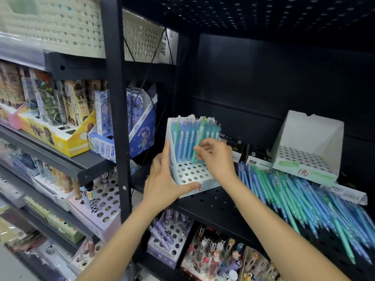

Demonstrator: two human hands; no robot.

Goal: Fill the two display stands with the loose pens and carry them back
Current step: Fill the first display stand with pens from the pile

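Note:
A white display stand [189,173] with a holed base sits on the black perforated shelf [215,205]. Its back rows hold upright blue and green pens [185,138]; the front holes are bare. My left hand [162,179] grips the stand's left wall and front corner. My right hand [215,157] pinches a green pen [199,138] standing among those in the stand. A second white stand [308,151] sits at the back right with no pens in it. A heap of loose blue and green pens [300,199] lies on the shelf between the two.
Black boxes [253,155] stand behind the loose pens. A black upright post [117,118] divides this bay from the left shelves of boxed stationery [67,126]. Lower shelves hold other pen stands [168,242]. Cream baskets [60,23] sit above.

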